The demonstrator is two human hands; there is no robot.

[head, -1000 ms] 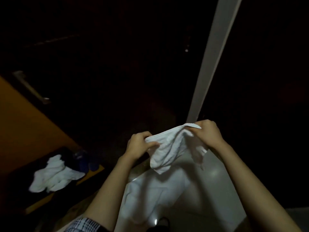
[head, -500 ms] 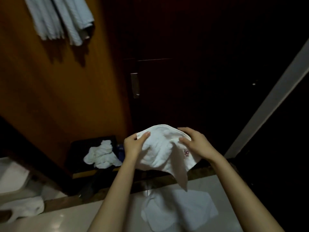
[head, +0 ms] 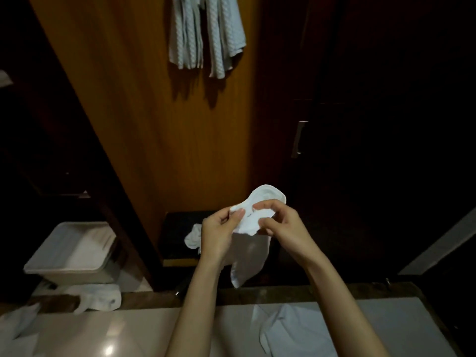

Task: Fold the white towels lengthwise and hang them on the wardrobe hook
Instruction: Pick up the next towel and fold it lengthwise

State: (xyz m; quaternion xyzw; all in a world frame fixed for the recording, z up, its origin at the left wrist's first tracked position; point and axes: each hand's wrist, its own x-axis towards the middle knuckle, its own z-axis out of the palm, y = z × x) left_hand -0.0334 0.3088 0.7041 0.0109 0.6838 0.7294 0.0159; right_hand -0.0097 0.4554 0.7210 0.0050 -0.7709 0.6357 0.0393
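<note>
Towels (head: 206,32) hang above on wood; left hand (head: 219,233) and right hand (head: 280,228) pinch white towel (head: 253,222).

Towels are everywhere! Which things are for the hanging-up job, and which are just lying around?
For the job:
- white towel, held by the left hand and right hand
- hung towels on the wardrobe panel
- crumpled towel behind the left hand
- cloth on the floor

Just lying about:
- white bin
- door handle
</note>
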